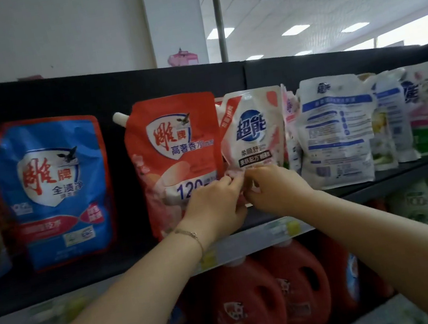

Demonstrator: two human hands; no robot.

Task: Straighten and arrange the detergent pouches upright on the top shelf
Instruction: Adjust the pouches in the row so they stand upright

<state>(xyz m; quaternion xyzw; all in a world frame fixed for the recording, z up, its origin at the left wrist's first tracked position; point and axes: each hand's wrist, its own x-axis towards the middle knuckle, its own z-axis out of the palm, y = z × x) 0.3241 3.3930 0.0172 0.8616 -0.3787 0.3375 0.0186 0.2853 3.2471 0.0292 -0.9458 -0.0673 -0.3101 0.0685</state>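
Your forearms reach in from the near edge and meet at mid-shelf. Left hand (pixel 214 204) and right hand (pixel 276 188) both have curled fingers pinching the bottom edge of the white-and-pink pouch (pixel 254 130). There's a bracelet (pixel 190 234) on your left wrist.

That pouch sits about centre on the top shelf (pixel 405 173), slightly tilted, with its left side overlapping the red pouch (pixel 175 154). Can't tell if its base touches the shelf, since your hands cover it.

Just right of it is the back-label pouch (pixel 337 131), facing the wrong way, then a crowded row of leaning bags going far right. Left of the red one, and apart from it, the blue pouch (pixel 54 187) stands upright. The red jugs (pixel 246 305) are on the level below.

Risks, as a judgement:
- Your grip is low on a soft bag, so the top may flop forward or onto the red pouch when you let go.
- Shove it right too hard and the packed row likely topples.
- If the base isn't spread flat, it will probably slump again.
- The shelf's near edge is close, so a forward tip could drop the pouch off.
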